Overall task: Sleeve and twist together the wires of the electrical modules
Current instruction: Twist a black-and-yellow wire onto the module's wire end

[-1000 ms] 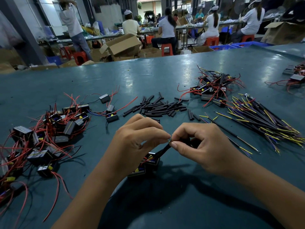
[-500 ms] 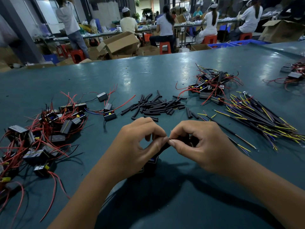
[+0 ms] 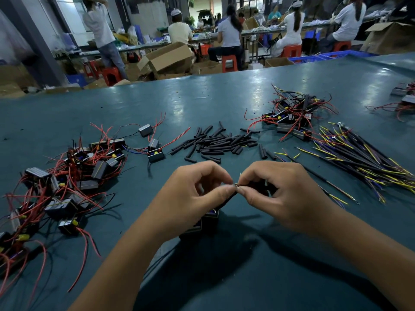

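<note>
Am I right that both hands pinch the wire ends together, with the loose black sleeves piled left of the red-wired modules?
Not quite. In the head view the black sleeves lie right of the red-wired modules; the left hand and right hand do pinch the wire ends.

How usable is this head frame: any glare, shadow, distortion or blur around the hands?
Head view: pale glare streaks on the table beyond the sleeves; wide-angle bowing at the table's far edge; dark shadow under both forearms nearly hides the module below the left hand; the wire ends between it and the right hand are tiny, detail unreadable; background workers soft.
</note>
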Tool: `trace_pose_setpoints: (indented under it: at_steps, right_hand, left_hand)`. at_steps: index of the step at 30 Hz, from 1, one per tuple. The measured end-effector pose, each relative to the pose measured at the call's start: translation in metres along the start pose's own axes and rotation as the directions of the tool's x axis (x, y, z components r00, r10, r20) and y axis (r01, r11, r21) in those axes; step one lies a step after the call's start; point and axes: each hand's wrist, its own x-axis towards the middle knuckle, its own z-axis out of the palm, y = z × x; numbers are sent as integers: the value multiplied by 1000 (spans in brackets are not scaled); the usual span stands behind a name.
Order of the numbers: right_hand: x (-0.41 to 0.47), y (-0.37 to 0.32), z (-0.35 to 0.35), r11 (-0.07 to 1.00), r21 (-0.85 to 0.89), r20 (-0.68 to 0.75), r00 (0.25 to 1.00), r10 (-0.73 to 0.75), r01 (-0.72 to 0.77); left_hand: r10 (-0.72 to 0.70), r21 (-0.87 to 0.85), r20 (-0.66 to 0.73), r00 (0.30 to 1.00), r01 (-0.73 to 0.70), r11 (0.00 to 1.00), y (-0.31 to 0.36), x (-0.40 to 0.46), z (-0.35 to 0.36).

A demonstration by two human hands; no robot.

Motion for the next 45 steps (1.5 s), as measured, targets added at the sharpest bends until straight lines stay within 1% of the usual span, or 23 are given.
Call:
trace_pose_setpoints:
  at_steps: [1,2,4,7,11,14,16,18,20,22,23,25,27,28,29,30,31,32,33,34,35,39,45]
  right_hand:
    - [0,1,-1,1000,16,4,1000,15,-15]
    - [0,1,-1,999,29,11,1000,28,-28]
    - [0,2,-1,998,45,24,999,44,-45]
    - [0,2,-1,997,61,30,998,47,-49]
    - [0,2,-1,998,55,25,999,39,-40]
    - [0,3,0,998,55,23,999,37,-38]
    - [0,3,0,998,52,22,999,34,-35]
    - [0,2,0,998,52,22,999,32,-34]
    - [0,1,1,999,38,23,999,29,-30]
    - [0,1,2,999,32,18,999,30,-30]
    - [-1,1,2,999,33,18,999,30,-30]
    - [-1,0,2,999,27,28,999,21,-22]
    - [-2,0,3,999,25,36,999,20,-21]
    - [-2,0,3,999,38,33,999,29,-30]
    - [-1,1,3,998,53,28,999,40,-41]
    - [-1,2,3,997,64,24,999,49,-50]
    - [-1,3,2,996,71,23,998,58,-59]
    - [-1,3,1,994,82,25,997,68,-70]
    - [-1,4,1,992,95,29,996,79,-81]
    - [-1,5,1,990,107,34,996,88,-91]
    - [-2,6,1,988,116,38,995,94,-98]
    - [-1,7,1,983,145,50,993,104,-111]
    - [-1,6,1,985,139,44,995,94,-99]
  left_hand:
    - [138,162,-20,990,-133,978,-1,0,-3]
    - [247,271,-29,969,-231,935,-3,2,-5]
    - [355,372,-49,934,-313,874,-6,5,-5]
    - [431,421,-87,898,-359,833,-10,7,2]
    - [495,484,-91,864,-396,780,-12,8,5]
    - [509,533,-83,857,-394,749,-9,8,5]
    - [474,529,-53,879,-378,760,-7,7,6]
    - [385,473,-36,922,-323,820,-5,5,6]
    - [253,332,-41,967,-226,916,-5,3,7]
    - [62,100,-23,998,-60,993,-4,2,9]
    - [-48,-34,-1,999,48,998,-3,3,10]
    - [-241,-245,53,969,247,938,-2,3,12]
    - [-323,-337,97,941,337,879,-1,2,13]
    - [-314,-324,92,945,327,888,0,3,12]
    - [-266,-260,64,962,273,926,-1,2,11]
    - [-168,-139,17,986,168,976,-2,2,10]
    - [-22,41,-33,999,24,999,-3,2,8]
    - [138,247,-61,989,-119,962,-4,2,6]
    - [275,442,-63,959,-221,869,-4,2,4]
    - [371,563,-59,927,-276,779,-4,2,3]
    - [427,612,-58,902,-306,730,-3,3,2]
    - [543,653,-22,840,-399,644,-1,3,4]
    - [593,712,-8,805,-412,569,-3,4,3]
